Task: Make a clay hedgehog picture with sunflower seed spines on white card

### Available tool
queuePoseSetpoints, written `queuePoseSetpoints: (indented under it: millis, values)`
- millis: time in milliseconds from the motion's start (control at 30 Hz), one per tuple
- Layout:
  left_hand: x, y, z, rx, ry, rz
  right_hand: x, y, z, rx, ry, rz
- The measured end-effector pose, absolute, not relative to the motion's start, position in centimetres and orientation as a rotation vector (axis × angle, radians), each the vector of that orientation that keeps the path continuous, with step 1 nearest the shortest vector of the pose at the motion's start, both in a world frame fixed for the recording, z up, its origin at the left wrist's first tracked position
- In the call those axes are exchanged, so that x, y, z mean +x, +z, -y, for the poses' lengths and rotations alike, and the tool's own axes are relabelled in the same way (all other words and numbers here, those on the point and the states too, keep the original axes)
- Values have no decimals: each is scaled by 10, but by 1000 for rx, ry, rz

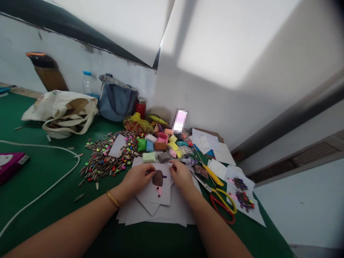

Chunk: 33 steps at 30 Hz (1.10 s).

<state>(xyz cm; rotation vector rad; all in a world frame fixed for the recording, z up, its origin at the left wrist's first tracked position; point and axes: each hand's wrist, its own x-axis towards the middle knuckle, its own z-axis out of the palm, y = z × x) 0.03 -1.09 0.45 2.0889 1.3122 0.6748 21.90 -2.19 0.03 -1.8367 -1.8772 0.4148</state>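
Observation:
A small clay hedgehog, with a brown body (pixel 157 178), a pink snout and a bit of purple at its right side, lies on a white paper card (pixel 162 197). Just left of the body, my left hand (pixel 139 176) rests with thumb and fingertips pinched together; anything between them is hidden. My right hand (pixel 180 175) is by the card's right edge, close to the purple clay, its index finger stretched forward and apart from the thumb. More white sheets (pixel 176 215) lie beneath the card.
Sunflower seeds (pixel 100 166) mixed with coloured balls spread at left. Clay packets (pixel 149 157) lie beyond my hands. Scissors (pixel 224 204), a yellow cutter (pixel 214 175) and seed-covered hedgehogs (pixel 244 200) are at right. Bags (pixel 118 98), a bottle (pixel 90 86) and a white cable (pixel 60 177) are farther left.

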Motion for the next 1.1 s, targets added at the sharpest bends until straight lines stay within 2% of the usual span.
queuePoseSetpoints:
  millis: [300,567,1100]
  values:
    - [-1,8,10,2097,608,-1304,227,9,44,-1521,149,2260]
    - [-1,5,8,2076,612,-1299,227,-10,59,-1495,158,2280]
    - [-1,3,6,2040,608,-1308,225,-11,61,-1397,127,2317]
